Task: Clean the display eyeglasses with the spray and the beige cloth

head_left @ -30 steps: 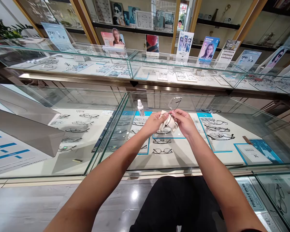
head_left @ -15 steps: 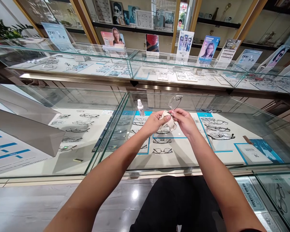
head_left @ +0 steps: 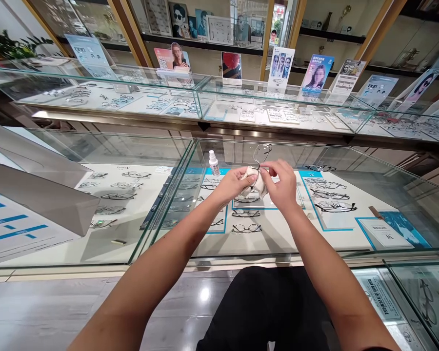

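A pair of eyeglasses is held upright over the glass counter, one lens standing above my fingers. Its lower part is wrapped in a cream cleaning cloth. My left hand is closed, pinching the cloth around the eyeglasses, thumb on top. From the other side, my right hand has thumb and index finger on the frame at the edge of the cloth, the other fingers curled. The covered lens is hidden. Just left of the cloth stands a white spray bottle.
Beneath the counter glass lie rows of eyeglasses. A large white paper bag stands at the left. Farther back runs a second glass display case with advertising cards on it. My dark-trousered leg is below the counter edge.
The eyeglasses have turned, so the bare lens appears narrower and more slanted. My right hand has shifted and rotated, its fingers more curled. My left hand keeps its pinch on the cloth.
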Available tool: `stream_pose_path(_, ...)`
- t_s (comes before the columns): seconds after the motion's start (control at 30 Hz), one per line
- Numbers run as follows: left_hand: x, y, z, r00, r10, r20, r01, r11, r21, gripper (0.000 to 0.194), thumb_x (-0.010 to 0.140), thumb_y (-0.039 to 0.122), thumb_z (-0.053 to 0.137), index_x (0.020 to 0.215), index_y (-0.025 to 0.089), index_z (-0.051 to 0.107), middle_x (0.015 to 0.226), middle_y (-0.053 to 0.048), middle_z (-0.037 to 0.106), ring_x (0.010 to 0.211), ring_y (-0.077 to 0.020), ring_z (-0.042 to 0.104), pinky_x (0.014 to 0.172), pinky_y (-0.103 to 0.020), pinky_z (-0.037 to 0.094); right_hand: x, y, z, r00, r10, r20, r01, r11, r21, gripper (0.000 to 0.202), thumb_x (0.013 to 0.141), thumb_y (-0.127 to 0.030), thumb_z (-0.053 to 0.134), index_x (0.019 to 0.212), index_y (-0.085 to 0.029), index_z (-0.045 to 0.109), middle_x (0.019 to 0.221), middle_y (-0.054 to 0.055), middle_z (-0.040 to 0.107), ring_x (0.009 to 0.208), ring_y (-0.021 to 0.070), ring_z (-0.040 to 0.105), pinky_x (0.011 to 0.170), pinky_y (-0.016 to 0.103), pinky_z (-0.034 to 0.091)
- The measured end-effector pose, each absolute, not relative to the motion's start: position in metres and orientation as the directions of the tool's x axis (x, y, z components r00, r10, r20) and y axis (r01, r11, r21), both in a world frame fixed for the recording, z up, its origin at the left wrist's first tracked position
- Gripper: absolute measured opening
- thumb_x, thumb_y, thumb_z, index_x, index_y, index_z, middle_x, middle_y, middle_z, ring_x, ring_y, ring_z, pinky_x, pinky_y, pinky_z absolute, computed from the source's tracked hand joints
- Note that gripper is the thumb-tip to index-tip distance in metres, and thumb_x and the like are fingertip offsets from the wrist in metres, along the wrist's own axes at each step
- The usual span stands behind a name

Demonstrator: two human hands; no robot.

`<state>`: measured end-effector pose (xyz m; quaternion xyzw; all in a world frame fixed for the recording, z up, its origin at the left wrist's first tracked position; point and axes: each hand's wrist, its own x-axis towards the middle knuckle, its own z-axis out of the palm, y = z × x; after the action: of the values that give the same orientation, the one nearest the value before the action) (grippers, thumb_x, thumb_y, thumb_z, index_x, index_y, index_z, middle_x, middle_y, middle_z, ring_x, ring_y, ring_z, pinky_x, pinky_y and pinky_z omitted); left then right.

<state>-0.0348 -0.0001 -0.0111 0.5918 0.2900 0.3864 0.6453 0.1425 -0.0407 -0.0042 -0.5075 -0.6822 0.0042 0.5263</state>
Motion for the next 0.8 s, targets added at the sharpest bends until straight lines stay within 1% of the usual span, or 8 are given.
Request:
stream_pose_path(0.07,-0.035,-0.001,-0.009,0.514,0.852,0.099,-0.170,-0.012,0.985,0.050,0.072,0.054,0.090,0.096,0.015,0.070,0.079,0.000,0.064,0.065,-0.0102,0.051,0.062,-0.023,0.038,0.142,-0.042,-0.005,-0.029,0.652,0.758,0.777,0.491,-0.393,0.022,0.103,-0.030,0.058,0.108,-0.027,0.079,0.086,0.004,0.067,0.084,0.0205,0.056,0.084,0.037,0.037)
stream_pose_path(0.17,-0.035,-0.001,-0.010,0.497,0.857,0.139,-0.171,-0.060,0.983,0.046,0.075,0.055,0.088,0.090,0.015,0.069,0.074,0.001,0.060,0.064,-0.0098,0.048,0.062,-0.023,0.036,0.143,-0.043,-0.006,-0.101,0.597,0.796,0.849,0.469,-0.243,0.024,0.105,-0.030,0.058,0.109,-0.031,0.082,0.084,0.004,0.069,0.082,0.0206,0.054,0.080,0.037,0.033)
stream_pose_path(0.23,-0.036,0.000,-0.011,0.496,0.854,0.156,-0.168,-0.082,0.982,0.045,0.080,0.057,0.083,0.090,0.016,0.069,0.074,0.001,0.060,0.065,-0.0103,0.048,0.062,-0.024,0.036,0.143,-0.042,-0.006,-0.125,0.568,0.814,0.878,0.445,-0.176,0.025,0.105,-0.031,0.059,0.110,-0.033,0.083,0.079,0.003,0.067,0.079,0.0202,0.052,0.078,0.037,0.030)
stream_pose_path(0.33,-0.037,0.001,-0.012,0.486,0.862,0.147,-0.153,-0.081,0.985,0.048,0.085,0.063,0.076,0.087,0.015,0.068,0.074,0.000,0.062,0.064,-0.0108,0.049,0.062,-0.025,0.036,0.145,-0.041,-0.006,-0.150,0.555,0.818,0.901,0.417,-0.117,0.026,0.105,-0.031,0.060,0.117,-0.035,0.082,0.076,0.003,0.065,0.077,0.0195,0.049,0.076,0.037,0.028)
stream_pose_path(0.5,-0.039,0.004,-0.012,0.473,0.878,0.070,-0.129,-0.010,0.992,0.057,0.083,0.072,0.073,0.077,0.015,0.067,0.069,-0.001,0.064,0.060,-0.0113,0.050,0.058,-0.025,0.036,0.148,-0.037,-0.008,-0.165,0.551,0.818,0.918,0.390,-0.077,0.025,0.105,-0.031,0.061,0.117,-0.038,0.082,0.075,0.002,0.064,0.077,0.0187,0.047,0.078,0.037,0.027)
stream_pose_path(0.63,-0.041,0.009,-0.010,0.515,0.856,-0.041,-0.203,0.169,0.964,0.059,0.076,0.071,0.081,0.084,0.013,0.072,0.076,-0.005,0.071,0.066,-0.0154,0.061,0.063,-0.027,0.045,0.152,-0.037,-0.008,-0.142,0.568,0.811,0.934,0.347,-0.080,0.024,0.103,-0.029,0.064,0.115,-0.038,0.083,0.077,0.002,0.062,0.078,0.0189,0.046,0.080,0.037,0.027)
stream_pose_path(0.73,-0.044,0.014,-0.008,0.502,0.863,-0.055,-0.305,0.237,0.922,0.057,0.074,0.065,0.086,0.090,0.012,0.073,0.082,-0.008,0.074,0.075,-0.0183,0.067,0.071,-0.029,0.052,0.154,-0.038,-0.007,-0.060,0.576,0.815,0.945,0.296,-0.140,0.026,0.103,-0.026,0.063,0.115,-0.038,0.083,0.077,0.002,0.060,0.079,0.0193,0.047,0.080,0.037,0.027)
stream_pose_path(0.8,-0.046,0.018,-0.007,0.457,0.889,-0.025,-0.381,0.221,0.898,0.055,0.073,0.061,0.088,0.093,0.013,0.073,0.085,-0.008,0.075,0.080,-0.0192,0.069,0.077,-0.030,0.054,0.154,-0.040,-0.004,0.041,0.572,0.819,0.935,0.268,-0.234,0.027,0.104,-0.027,0.060,0.114,-0.037,0.083,0.077,0.003,0.059,0.080,0.0202,0.047,0.081,0.037,0.028)
